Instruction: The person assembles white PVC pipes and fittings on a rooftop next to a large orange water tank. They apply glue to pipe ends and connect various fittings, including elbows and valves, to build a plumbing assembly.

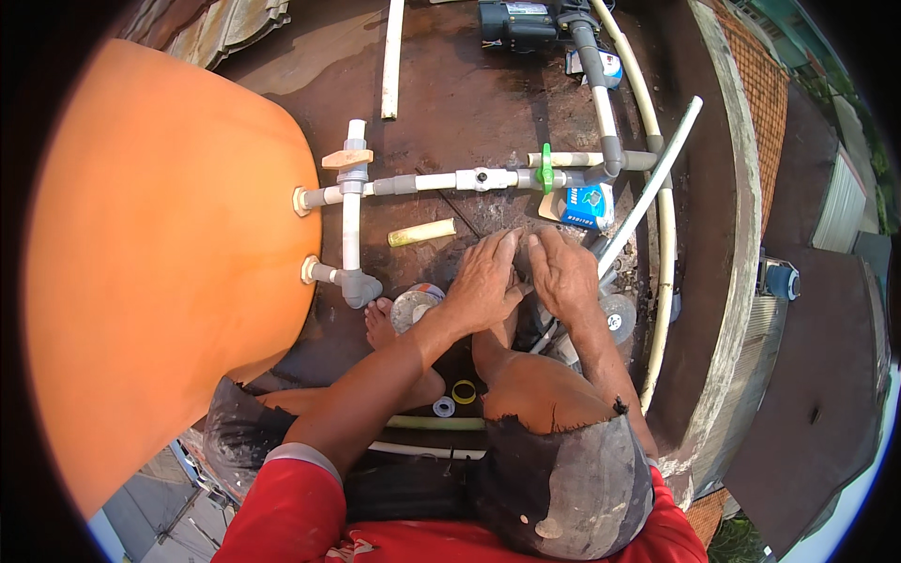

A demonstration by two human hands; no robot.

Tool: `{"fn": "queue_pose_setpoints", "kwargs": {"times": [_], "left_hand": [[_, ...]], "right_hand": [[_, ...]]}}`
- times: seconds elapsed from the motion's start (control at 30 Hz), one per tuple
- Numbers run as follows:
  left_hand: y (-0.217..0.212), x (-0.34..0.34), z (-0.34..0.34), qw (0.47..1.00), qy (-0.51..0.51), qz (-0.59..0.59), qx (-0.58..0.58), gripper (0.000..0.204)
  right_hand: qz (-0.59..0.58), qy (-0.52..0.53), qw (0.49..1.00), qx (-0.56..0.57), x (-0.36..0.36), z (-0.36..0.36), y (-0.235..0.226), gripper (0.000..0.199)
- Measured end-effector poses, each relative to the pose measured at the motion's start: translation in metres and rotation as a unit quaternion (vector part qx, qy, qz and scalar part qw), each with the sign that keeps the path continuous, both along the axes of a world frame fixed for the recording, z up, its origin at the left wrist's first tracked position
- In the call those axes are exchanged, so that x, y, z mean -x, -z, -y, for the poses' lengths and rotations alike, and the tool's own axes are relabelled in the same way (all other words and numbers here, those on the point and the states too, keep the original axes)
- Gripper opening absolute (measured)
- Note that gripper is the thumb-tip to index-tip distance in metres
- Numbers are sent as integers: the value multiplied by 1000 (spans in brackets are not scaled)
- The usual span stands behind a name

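My left hand (486, 280) and my right hand (563, 270) are close together in front of my raised knee, both with curled fingers. Something dark and small may be between them, but the fingers hide what it is. Just beyond is a white and grey pipe run (436, 182) with a green-handled valve (546, 170) and a tan-handled valve (347, 159). A blue box (589, 205) lies beyond my right hand. To the left of my left hand is a short cream pipe piece (422, 233). A round can (413, 308) stands beside my foot.
A big orange tank (169, 253) fills the left side, joined to the pipes by two fittings. A dark pump (521, 25) sits at the far end. One loose white pipe (649, 188) slants up at the right. Yellow and white tape rolls (464, 391) lie near my legs.
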State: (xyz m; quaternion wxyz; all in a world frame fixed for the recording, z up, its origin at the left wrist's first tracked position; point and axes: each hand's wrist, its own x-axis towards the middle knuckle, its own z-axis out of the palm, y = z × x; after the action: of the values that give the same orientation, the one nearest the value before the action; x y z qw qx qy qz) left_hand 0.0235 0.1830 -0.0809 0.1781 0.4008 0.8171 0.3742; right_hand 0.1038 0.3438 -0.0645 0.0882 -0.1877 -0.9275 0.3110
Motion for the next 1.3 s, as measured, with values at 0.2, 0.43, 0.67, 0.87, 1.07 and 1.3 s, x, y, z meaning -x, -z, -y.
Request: {"fn": "queue_pose_setpoints", "kwargs": {"times": [0.2, 0.43, 0.67, 0.87, 1.07, 1.3], "left_hand": [[-7, 21, -10, 988, 52, 89, 114, 47], [-5, 58, -22, 998, -33, 36, -37, 37], [11, 138, -60, 960, -168, 196, -110, 27], [24, 160, -93, 973, -168, 148, -53, 30], [53, 165, -94, 981, -154, 118, -23, 34], [46, 159, -101, 987, -126, 96, 3, 31]], "right_hand": [[43, 56, 998, 7, 25, 7, -17, 28], [64, 103, 992, 12, 53, -2, -32, 27], [10, 165, 969, 182, 8, -33, -15, 16], [115, 54, 980, 150, -34, -6, 27, 21], [139, -17, 982, 128, -43, 10, 36, 24], [120, -90, 972, 183, -41, 23, 51, 27]]}}
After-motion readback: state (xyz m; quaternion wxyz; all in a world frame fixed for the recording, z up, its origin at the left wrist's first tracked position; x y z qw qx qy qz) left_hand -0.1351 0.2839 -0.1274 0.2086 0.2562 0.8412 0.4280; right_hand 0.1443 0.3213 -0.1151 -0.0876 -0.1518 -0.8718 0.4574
